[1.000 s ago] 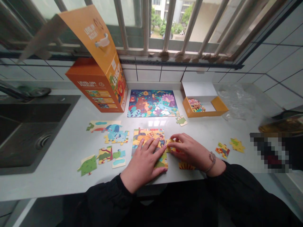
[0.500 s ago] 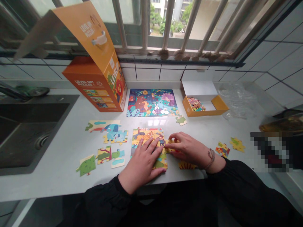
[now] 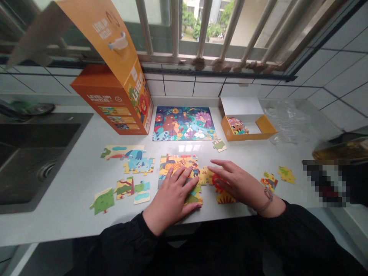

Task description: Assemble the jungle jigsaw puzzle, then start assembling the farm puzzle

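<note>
My left hand (image 3: 172, 195) lies flat with fingers spread over a joined block of puzzle pieces (image 3: 175, 163), covering much of its lower part. A yellow puzzle piece (image 3: 204, 176) adjoins the block's right side. My right hand (image 3: 237, 182) is over yellow and red puzzle pieces (image 3: 225, 197), its fingers apart and nothing visible between them; it partly hides those pieces. Left of the block lie joined elephant pieces (image 3: 139, 163), a green piece (image 3: 103, 201) and a tree piece (image 3: 125, 188). To the right are a lion piece (image 3: 268, 181) and a yellow-green piece (image 3: 286, 174).
A finished dark-blue puzzle (image 3: 184, 124) lies at the back, with a loose piece (image 3: 220, 145) near its corner. An open yellow box (image 3: 248, 132) holds more pieces. A tall orange box (image 3: 115, 111) stands beside the sink (image 3: 83, 122). Clear plastic wrap (image 3: 287, 120) lies at right.
My right hand has moved right, away from the block, and its fingers have opened, showing the yellow piece against the block's right side. My left hand stays on the block.
</note>
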The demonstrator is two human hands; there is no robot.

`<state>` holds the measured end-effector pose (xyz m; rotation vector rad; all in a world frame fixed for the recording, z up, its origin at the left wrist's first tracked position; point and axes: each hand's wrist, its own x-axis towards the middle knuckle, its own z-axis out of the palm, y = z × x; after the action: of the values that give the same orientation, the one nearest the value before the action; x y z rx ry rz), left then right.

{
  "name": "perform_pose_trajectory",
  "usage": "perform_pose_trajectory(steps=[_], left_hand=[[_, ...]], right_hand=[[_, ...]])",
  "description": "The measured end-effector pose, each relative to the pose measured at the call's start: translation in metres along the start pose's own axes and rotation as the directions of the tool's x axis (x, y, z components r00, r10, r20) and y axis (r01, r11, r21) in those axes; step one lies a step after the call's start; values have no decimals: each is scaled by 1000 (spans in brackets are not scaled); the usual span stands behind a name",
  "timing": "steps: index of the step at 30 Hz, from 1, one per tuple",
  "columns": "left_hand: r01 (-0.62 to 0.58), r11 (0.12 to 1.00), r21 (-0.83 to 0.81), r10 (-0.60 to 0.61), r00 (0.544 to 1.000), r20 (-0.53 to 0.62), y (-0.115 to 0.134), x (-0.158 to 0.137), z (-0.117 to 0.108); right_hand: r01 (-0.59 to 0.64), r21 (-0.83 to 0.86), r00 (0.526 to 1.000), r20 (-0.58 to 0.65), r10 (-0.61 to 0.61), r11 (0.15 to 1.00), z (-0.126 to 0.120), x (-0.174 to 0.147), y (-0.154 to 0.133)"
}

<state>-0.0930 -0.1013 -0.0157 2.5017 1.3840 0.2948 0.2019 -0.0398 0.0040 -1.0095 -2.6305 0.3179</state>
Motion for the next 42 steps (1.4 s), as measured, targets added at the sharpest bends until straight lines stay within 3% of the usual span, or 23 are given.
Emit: perform_pose_trajectory(steps=[3,5,10,16,19,21,22,24,26,31,37,40,42], left_hand=[[1,1000,0,-1,1000,2,-1,0,1],[-1,1000,6,1,1000,7,-1,0,0],[-38,999,31,37,999,40,3,3,-5],[-88,995,44,87,996,32,2,3,-2],[-93,995,47,93,996,7,0,4,2],[-97,994,46,98,995,-14,-2,6,3],[-100,994,46,101,995,-18,-3,7,3],[-100,994,49,101,995,-13,-4,10,3],[-95,994,59,95,995,-6,-4,12,1],[-112,991,76,117,991,-72,-3,10,-1],[-131,990,50,138,975,-176,6,-15,-2],[-149,988,37,153,965,-213,11,-27,0],[-164,986,26,165,960,-225,12,-31,1]], right_hand=[[-163,9,979,-125,163,987,-5,-36,-1],[-205,-1,967,-157,203,979,-3,-59,-7],[-202,-101,979,-58,197,974,27,-89,-33],[-233,-206,971,-6,237,950,47,-87,-51],[-217,-182,975,5,222,959,37,-85,-46],[-253,-179,967,-63,246,951,24,-90,-33],[-305,-187,950,-127,285,934,17,-95,-23],[-462,-211,873,-279,400,862,4,-111,2],[-578,-248,803,-339,489,777,-6,-131,29],[-535,-171,839,-217,498,827,-18,-165,67],[-564,-85,812,-238,533,822,-32,-162,64],[-584,-35,788,-265,556,811,-37,-149,48],[-542,28,810,-248,531,840,-34,-133,27]])
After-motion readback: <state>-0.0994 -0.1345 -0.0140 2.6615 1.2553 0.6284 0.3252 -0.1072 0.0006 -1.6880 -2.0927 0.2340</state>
